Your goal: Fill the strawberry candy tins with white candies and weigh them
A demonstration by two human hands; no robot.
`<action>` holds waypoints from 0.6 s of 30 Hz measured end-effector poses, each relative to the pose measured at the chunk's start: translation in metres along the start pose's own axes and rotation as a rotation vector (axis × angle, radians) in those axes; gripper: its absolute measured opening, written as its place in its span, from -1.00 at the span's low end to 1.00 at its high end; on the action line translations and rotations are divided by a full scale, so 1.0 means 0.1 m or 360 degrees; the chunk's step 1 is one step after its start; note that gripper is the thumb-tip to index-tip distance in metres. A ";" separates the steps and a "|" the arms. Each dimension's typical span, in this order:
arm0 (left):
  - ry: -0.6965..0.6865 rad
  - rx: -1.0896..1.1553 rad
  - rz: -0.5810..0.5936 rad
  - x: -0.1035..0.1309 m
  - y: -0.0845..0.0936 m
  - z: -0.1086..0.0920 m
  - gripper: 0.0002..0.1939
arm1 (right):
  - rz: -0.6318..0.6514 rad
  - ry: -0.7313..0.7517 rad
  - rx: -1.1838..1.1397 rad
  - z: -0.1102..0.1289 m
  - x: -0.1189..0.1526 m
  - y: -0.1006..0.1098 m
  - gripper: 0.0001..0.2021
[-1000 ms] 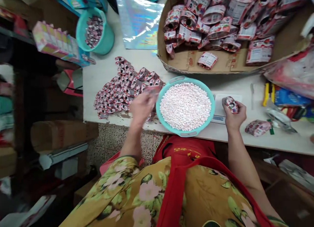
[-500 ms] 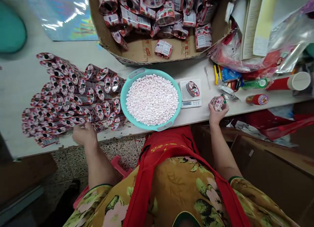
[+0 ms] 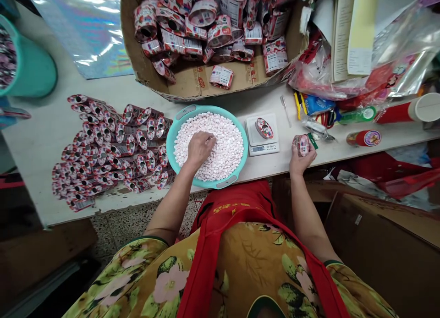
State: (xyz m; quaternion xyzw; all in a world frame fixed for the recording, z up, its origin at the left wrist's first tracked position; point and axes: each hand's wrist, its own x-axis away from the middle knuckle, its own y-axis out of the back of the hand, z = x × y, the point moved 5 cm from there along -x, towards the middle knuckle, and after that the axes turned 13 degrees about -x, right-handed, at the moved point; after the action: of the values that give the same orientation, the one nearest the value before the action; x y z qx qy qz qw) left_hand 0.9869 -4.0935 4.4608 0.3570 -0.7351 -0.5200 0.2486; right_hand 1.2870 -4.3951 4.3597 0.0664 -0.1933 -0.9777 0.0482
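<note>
My left hand [image 3: 201,148] is over a turquoise basin [image 3: 172,166] full of small whitish-pink tablets [image 3: 223,146]. Its fingers are bent together, with the tips against the tablets; whether any are pinched between them is hidden. My right hand [image 3: 299,166], near the table's front edge, is closed around a small red-and-pink printed container [image 3: 302,145]. Something small and green [image 3: 312,141] sticks out beside that container. Between the basin and my right hand, a similar printed container [image 3: 264,128] rests on a white digital scale [image 3: 263,149].
Many printed containers [image 3: 103,153] stand grouped on the left of the table. A cardboard box [image 3: 182,79] at the back holds more. A turquoise bucket [image 3: 37,66] is far left. To the right lie a thin clear stick [image 3: 286,111], plastic bags [image 3: 316,75] and a red-and-white cylinder [image 3: 402,114].
My left hand has moved right, from the grouped containers into the basin of tablets. My right hand still holds its container, now turned so the green piece shows more. The camera view has shifted slightly.
</note>
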 end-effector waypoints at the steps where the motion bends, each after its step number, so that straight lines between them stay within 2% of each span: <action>1: -0.0042 -0.0037 0.0015 -0.01 -0.04 0.01 -0.84 | -0.0025 0.0129 0.0060 0.09 0.03 0.02 -0.30; 3: -0.0074 -0.0094 -0.0017 -0.01 -0.08 0.04 -0.83 | -0.0010 0.0403 0.0111 0.31 0.11 -0.03 -0.25; 6: -0.0073 -0.0084 -0.0154 -0.02 -0.08 0.03 -0.81 | 0.0319 0.0598 0.0019 0.57 0.19 -0.41 -0.20; 9: -0.0057 0.0027 -0.0298 0.00 -0.02 -0.08 -0.81 | 0.0709 0.0494 -0.0070 0.73 0.22 -0.93 -0.36; 11: 0.0009 0.0194 -0.0356 0.01 0.04 -0.20 -0.80 | 0.0804 0.0333 -0.0224 0.85 0.21 -1.13 -0.46; 14: 0.0173 0.0727 -0.0311 0.00 0.14 -0.42 -0.74 | 0.0915 0.0134 -0.0533 1.23 0.23 -1.12 -0.47; 18: 0.0301 0.1809 -0.0015 -0.12 0.26 -0.74 -0.48 | 0.1383 0.0126 -0.0671 1.99 0.43 -0.92 -0.46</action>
State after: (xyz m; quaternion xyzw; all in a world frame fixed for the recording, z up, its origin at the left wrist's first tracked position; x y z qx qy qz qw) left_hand 1.0419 -4.1218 4.5101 0.4827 -0.8720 -0.0102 0.0800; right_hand 1.2082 -4.2419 4.5025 0.0056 0.0013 -0.8816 0.4720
